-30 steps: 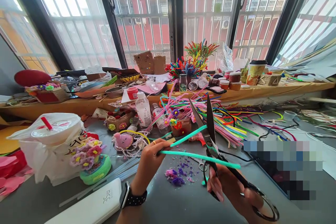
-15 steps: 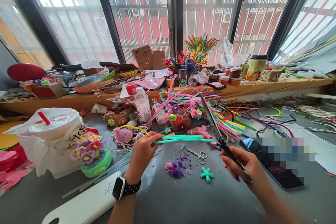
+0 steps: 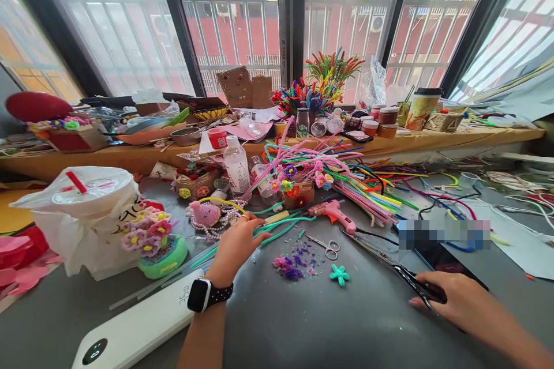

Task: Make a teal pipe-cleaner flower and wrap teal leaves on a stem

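Observation:
My left hand (image 3: pixel 238 242), with a ring and a black-strapped smartwatch (image 3: pixel 203 295), is over turquoise pipe cleaners (image 3: pixel 288 229) lying on the grey table. Its thumb and fingers are apart, and the pipe cleaners run partly behind them. Low at the right, my right hand (image 3: pixel 461 294) grips the black handles of large scissors (image 3: pixel 400 270), their blades pointing left toward the pink glue gun (image 3: pixel 335 212). Between the hands lie a turquoise pipe-cleaner flower (image 3: pixel 340 275), small silver scissors (image 3: pixel 325 247), a short turquoise offcut (image 3: pixel 302 234) and purple and pink fluff (image 3: pixel 289 268).
A white power bank (image 3: pixel 138 323) and bagged drink cup (image 3: pixel 93 207) stand left, beside a green pot of fuzzy flowers (image 3: pixel 162 256). A phone (image 3: pixel 450 262) lies by my right hand. Bundled pipe cleaners (image 3: pixel 367 199) and bottles (image 3: pixel 236 167) line the back, below a cluttered ledge (image 3: pixel 415 139).
The large scissors have gone from raised and upright to low and flat at the right with my right hand. My left hand has lowered the turquoise pipe cleaners to the table and loosened its pinch.

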`<act>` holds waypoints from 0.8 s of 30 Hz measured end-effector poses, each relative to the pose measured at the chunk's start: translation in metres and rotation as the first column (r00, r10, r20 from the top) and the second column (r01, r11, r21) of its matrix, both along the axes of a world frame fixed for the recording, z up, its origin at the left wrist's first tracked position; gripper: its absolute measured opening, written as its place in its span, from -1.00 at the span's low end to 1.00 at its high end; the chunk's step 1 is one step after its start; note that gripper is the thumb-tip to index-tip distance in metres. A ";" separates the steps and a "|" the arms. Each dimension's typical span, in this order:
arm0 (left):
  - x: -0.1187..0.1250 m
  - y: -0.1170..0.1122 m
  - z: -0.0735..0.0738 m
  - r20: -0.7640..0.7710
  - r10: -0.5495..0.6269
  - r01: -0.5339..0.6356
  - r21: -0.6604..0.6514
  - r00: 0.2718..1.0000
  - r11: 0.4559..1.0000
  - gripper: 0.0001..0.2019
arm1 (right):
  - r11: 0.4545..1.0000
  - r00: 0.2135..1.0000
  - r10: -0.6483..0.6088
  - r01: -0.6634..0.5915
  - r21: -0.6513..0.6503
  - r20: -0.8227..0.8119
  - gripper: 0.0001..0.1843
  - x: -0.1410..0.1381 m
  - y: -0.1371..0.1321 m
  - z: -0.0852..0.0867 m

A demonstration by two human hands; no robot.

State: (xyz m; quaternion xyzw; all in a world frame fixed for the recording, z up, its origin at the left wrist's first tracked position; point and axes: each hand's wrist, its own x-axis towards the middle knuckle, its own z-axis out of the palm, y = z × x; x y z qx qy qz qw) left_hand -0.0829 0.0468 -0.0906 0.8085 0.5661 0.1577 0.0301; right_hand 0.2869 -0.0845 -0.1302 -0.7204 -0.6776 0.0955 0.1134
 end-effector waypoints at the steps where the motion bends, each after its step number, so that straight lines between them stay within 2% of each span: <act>1: 0.000 0.000 0.000 0.043 -0.025 0.025 0.003 0.999 1.000 -0.72 | 1.000 1.000 -0.001 0.001 -0.016 0.003 -0.66 0.002 0.001 -0.001; 4: 0.001 0.002 0.002 0.179 -0.120 0.117 0.028 0.977 0.993 -0.73 | 0.997 0.999 0.028 -0.030 -0.068 -0.023 -0.71 0.011 0.003 -0.002; 7: 0.006 0.002 0.006 0.315 -0.218 0.206 0.073 0.923 0.976 -0.76 | 0.996 0.995 0.057 -0.062 -0.070 -0.077 -0.77 0.012 0.005 0.007; 9: 0.012 0.000 0.009 0.397 -0.266 0.252 0.088 0.879 0.964 -0.77 | 0.998 0.982 0.061 -0.066 -0.019 -0.176 -0.77 -0.004 0.010 0.019; 11: 0.020 -0.004 0.011 0.455 -0.278 0.273 0.078 0.846 0.959 -0.76 | 0.994 0.918 0.104 -0.083 0.070 -0.383 -0.73 -0.037 0.022 0.030; 12: 0.024 -0.005 0.011 0.466 -0.290 0.292 0.072 0.836 0.954 -0.75 | 0.987 0.843 0.157 -0.109 0.121 -0.514 -0.71 -0.058 0.031 0.034; 13: 0.027 -0.007 0.010 0.477 -0.306 0.315 0.064 0.824 0.947 -0.75 | 0.980 0.728 0.199 -0.143 0.139 -0.656 -0.67 -0.080 0.040 0.036; 15: 0.033 -0.009 0.008 0.484 -0.333 0.350 0.057 0.809 0.935 -0.75 | 0.978 0.436 0.194 -0.156 0.139 -0.879 -0.60 -0.122 0.061 0.037; 16: 0.035 -0.009 0.006 0.478 -0.343 0.364 0.052 0.808 0.930 -0.74 | 0.979 0.316 0.184 -0.147 0.143 -0.931 -0.60 -0.139 0.071 0.036; 18: 0.037 -0.008 0.002 0.460 -0.361 0.390 0.035 0.811 0.920 -0.73 | 0.984 0.153 0.175 -0.064 0.167 -0.972 -0.63 -0.162 0.087 0.032; 21: 0.035 -0.004 -0.002 0.454 -0.365 0.402 0.017 0.813 0.915 -0.74 | 0.978 -0.002 0.190 0.083 0.190 -0.982 -0.71 -0.166 0.100 0.026; 24: 0.028 0.000 -0.003 0.480 -0.333 0.379 0.001 0.812 0.926 -0.77 | 0.973 -0.204 0.179 0.181 0.143 -0.962 -0.74 -0.149 0.105 0.020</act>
